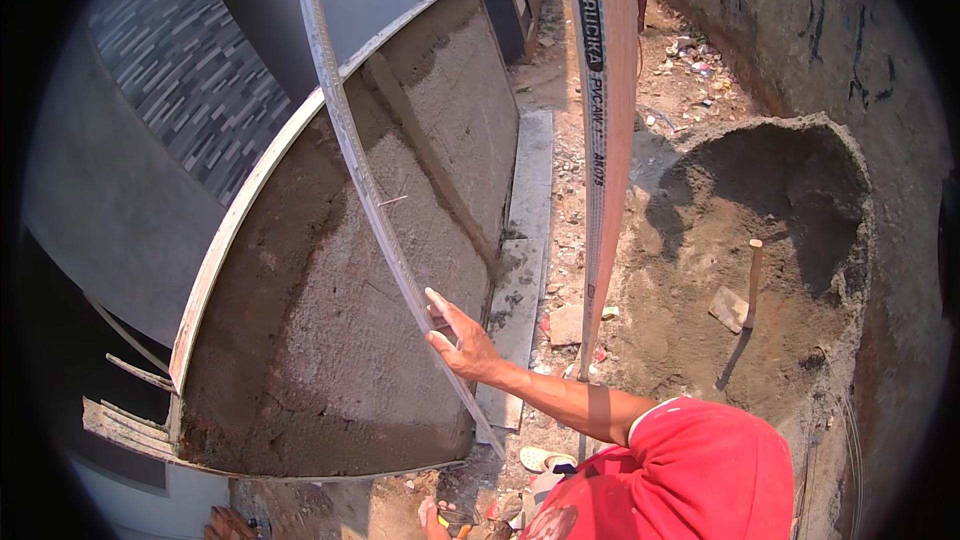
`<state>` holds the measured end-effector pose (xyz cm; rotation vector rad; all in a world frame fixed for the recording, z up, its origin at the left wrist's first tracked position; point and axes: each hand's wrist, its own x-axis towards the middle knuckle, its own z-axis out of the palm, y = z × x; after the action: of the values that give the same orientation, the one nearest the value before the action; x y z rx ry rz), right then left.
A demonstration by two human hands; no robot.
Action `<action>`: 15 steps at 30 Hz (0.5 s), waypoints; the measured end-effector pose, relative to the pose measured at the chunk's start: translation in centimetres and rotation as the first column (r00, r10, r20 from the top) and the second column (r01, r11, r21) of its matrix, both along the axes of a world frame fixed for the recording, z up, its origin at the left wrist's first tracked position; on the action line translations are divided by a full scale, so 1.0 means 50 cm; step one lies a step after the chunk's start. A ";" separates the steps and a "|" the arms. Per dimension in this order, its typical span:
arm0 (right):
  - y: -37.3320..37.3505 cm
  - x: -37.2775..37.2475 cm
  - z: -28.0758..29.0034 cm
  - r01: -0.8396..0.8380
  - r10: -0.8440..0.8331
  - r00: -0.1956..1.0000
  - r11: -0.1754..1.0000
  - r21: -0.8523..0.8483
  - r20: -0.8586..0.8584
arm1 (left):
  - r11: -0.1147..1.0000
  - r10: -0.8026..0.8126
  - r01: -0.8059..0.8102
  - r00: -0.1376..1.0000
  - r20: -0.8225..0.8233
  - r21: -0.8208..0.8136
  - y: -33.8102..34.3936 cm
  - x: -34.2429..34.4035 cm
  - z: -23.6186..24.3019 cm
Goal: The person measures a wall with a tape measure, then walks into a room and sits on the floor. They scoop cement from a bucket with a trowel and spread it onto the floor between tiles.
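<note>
My right hand (463,345) reaches left from a red sleeve and has its fingers around the lower part of a long, pale metal straightedge (352,145). The straightedge slants across a mortar-covered wall panel (370,310), darker and smoother along its left and lower margins than in its rough grey middle. Low in the picture my left hand (430,514) shows only in part, closed beside something small and yellow that I cannot make out. A tall pipe-like strip (605,140) with printed lettering stands right of the panel, passing behind my right forearm.
At the right, a hoe (754,285) stands in a rough trough of sand-coloured mix (680,310). A stained wall (850,40) runs alongside. Pale slabs (532,180) line the panel's foot; rubble lies beyond. A brown shape (228,523), perhaps a hand, shows lower left.
</note>
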<state>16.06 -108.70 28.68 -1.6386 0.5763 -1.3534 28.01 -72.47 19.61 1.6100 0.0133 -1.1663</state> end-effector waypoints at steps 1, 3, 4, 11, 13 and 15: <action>0.028 -0.028 -0.009 -0.082 0.082 0.996 0.997 0.007 -0.030 | 1.000 0.008 -0.007 0.999 0.038 -0.013 0.002 -0.016 0.035; 0.070 -0.079 -0.025 -0.206 0.204 0.976 0.978 -0.018 -0.079 | 0.999 0.014 -0.010 0.993 0.119 -0.039 0.003 -0.053 0.101; 0.088 -0.104 -0.034 -0.252 0.246 0.964 0.967 -0.044 -0.101 | 0.999 0.024 -0.016 0.988 0.154 -0.052 0.006 -0.074 0.133; 0.225 -0.204 -0.097 -0.500 0.470 0.865 0.838 -0.218 -0.176 | 0.994 0.019 0.033 0.889 0.457 -0.105 0.027 -0.178 0.346; 0.261 -0.230 -0.118 -0.574 0.531 0.816 0.791 -0.211 -0.230 | 0.967 0.062 0.086 0.833 0.550 -0.239 0.042 -0.205 0.416; 0.296 -0.256 -0.136 -0.638 0.589 0.765 0.748 -0.182 -0.262 | 0.958 0.154 0.040 0.761 0.630 -0.283 0.051 -0.237 0.478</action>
<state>3.24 -93.92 21.88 -1.9535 -0.0756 -0.7975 16.18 -69.95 43.49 1.6606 -0.5314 -0.4757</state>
